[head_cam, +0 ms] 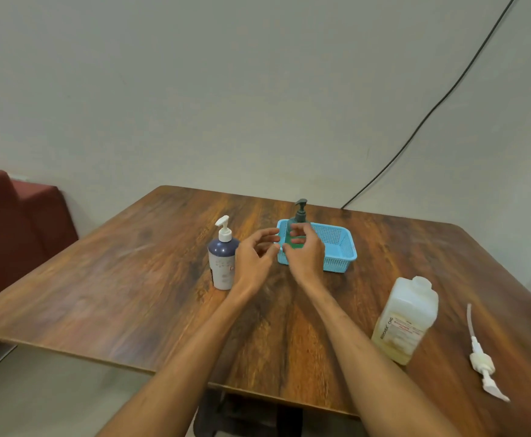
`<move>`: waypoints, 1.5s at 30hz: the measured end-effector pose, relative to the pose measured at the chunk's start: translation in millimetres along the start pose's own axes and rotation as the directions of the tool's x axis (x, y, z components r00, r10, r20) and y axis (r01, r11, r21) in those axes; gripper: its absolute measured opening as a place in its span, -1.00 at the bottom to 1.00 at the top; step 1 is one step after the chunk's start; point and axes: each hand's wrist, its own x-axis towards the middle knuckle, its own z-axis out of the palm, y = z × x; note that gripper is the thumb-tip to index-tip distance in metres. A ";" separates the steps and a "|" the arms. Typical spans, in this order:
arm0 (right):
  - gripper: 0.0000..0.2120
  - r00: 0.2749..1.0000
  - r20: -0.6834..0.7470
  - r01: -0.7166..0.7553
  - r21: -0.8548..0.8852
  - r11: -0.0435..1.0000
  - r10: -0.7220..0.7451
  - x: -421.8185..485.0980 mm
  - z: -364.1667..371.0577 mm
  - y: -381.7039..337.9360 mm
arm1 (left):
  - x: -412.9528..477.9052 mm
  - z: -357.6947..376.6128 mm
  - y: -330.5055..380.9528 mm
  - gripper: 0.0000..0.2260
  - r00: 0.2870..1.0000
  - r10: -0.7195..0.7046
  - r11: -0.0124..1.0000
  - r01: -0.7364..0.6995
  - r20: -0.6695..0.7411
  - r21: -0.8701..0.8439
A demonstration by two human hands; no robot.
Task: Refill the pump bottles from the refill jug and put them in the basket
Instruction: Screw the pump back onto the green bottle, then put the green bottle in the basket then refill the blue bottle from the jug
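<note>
Hands outstretched, left hand (254, 257) and right hand (305, 258) hover loosely spread beside basket (339, 263).

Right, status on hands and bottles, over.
Left hand open beside basket; right hand at green bottle, grip unclear. Green bottle in basket, navy bottle outside. Nothing blocking.

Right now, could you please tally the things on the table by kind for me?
Pump bottles: 2, the navy bottle and the green bottle standing in the basket
Refill jug: 1
Basket: 1
Loose pump: 1
Total: 5
</note>
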 end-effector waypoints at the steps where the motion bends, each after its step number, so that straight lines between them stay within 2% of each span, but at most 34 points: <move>1: -0.66 0.999 0.049 -0.009 0.034 0.999 0.007 -7.4 3.5 -4.9 | -8.1 -6.4 3.3 -0.74 1.000 0.010 1.000 -0.010 -0.012 -0.010; 4: -0.62 0.975 0.224 -0.027 0.081 0.996 0.008 -26.0 14.9 -13.1 | -30.4 -29.0 7.3 -0.85 0.992 0.057 0.998 -0.058 -0.111 -0.009; 7: -0.40 0.932 0.362 -0.051 0.039 0.998 0.034 -39.5 28.8 -12.6 | -43.9 -55.3 -4.7 -0.88 0.952 0.034 0.999 -0.034 -0.305 0.007; 9: -0.28 0.899 0.429 -0.096 0.004 0.995 0.085 -45.5 38.4 -9.7 | -44.0 -71.7 -19.1 -0.90 0.925 0.012 1.000 -0.013 -0.381 -0.002; 11: -0.19 0.866 0.483 -0.147 -0.007 0.989 0.133 -48.7 47.1 -8.6 | -38.4 -83.0 -31.5 -0.85 0.928 -0.023 0.999 0.037 -0.373 0.031; 13: -0.13 0.838 0.521 -0.195 0.008 0.981 0.163 -50.6 53.9 -8.3 | -30.3 -89.1 -39.7 -0.66 0.947 -0.073 0.991 0.105 -0.314 0.088; 17: -0.10 0.803 0.577 -0.228 0.071 0.971 0.146 -50.4 67.5 -8.9 | -12.9 -94.9 -53.0 -0.28 0.990 -0.109 0.977 0.123 -0.093 0.175; 20: -0.15 0.813 0.569 -0.213 0.096 0.972 0.122 -49.9 77.9 -6.4 | -1.2 -97.0 -61.3 -0.27 0.996 -0.090 0.983 0.088 0.003 0.162; 24: -0.25 0.849 0.519 -0.184 0.121 0.975 0.096 -48.2 72.1 -6.1 | 2.1 -96.7 -58.9 -0.35 1.000 -0.024 0.992 0.024 -0.001 0.124; 31: -0.28 0.886 0.462 -0.093 0.105 0.990 0.034 -58.8 17.7 -14.9 | -21.1 -70.3 -26.9 -0.38 1.000 0.015 0.999 -0.016 0.020 0.033; 35: -0.31 0.914 0.401 -0.118 0.118 0.986 0.061 -74.4 -20.8 -11.2 | -44.1 -45.0 -9.8 -0.37 0.997 0.034 0.999 -0.035 0.072 0.004; 37: -0.26 0.927 0.365 -0.137 0.127 0.982 0.082 -86.1 -38.4 -7.4 | -55.5 -31.9 -2.4 -0.36 0.993 0.039 0.999 -0.041 0.113 0.016; 40: -0.24 0.942 0.322 -0.131 0.089 0.987 0.096 -101.5 -62.8 -3.6 | -72.9 -13.1 6.7 -0.34 0.987 0.020 1.000 -0.023 0.157 0.017; 45: -0.32 0.956 0.272 -0.109 -0.018 0.994 0.110 -119.3 -92.9 4.3 | -98.8 7.6 7.9 -0.36 0.976 0.004 0.999 -0.011 0.217 0.032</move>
